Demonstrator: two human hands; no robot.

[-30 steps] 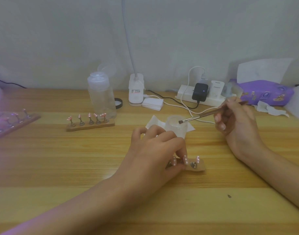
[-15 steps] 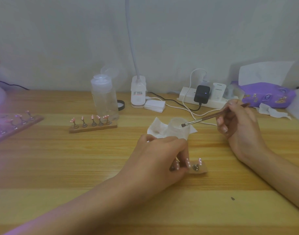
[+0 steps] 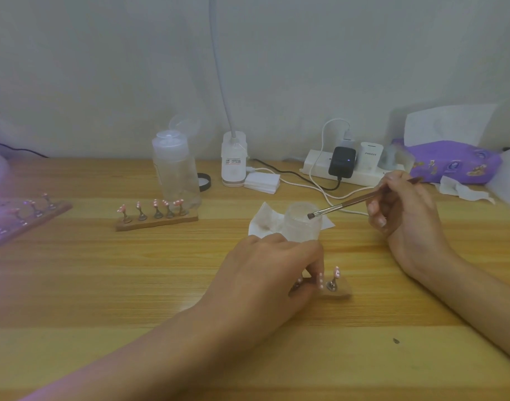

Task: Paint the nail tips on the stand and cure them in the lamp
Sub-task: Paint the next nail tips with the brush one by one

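My left hand lies over a small wooden nail stand near the middle of the table, its fingers curled round the stand and hiding most of it. A pink nail tip stands free at the stand's right end. My right hand pinches a thin brown brush, whose bristle end hovers over the open frosted jar. A second stand with several pink tips sits further left. A third stand lies at the far left in purple light.
A clear pump bottle stands behind the second stand. A white clip lamp base, cotton pads, a power strip with cables and a purple tissue pack line the back. White tissue lies under the jar.
The brush tip has dropped slightly toward the jar's mouth. My left hand has stayed on the stand. The view has tilted down a little.
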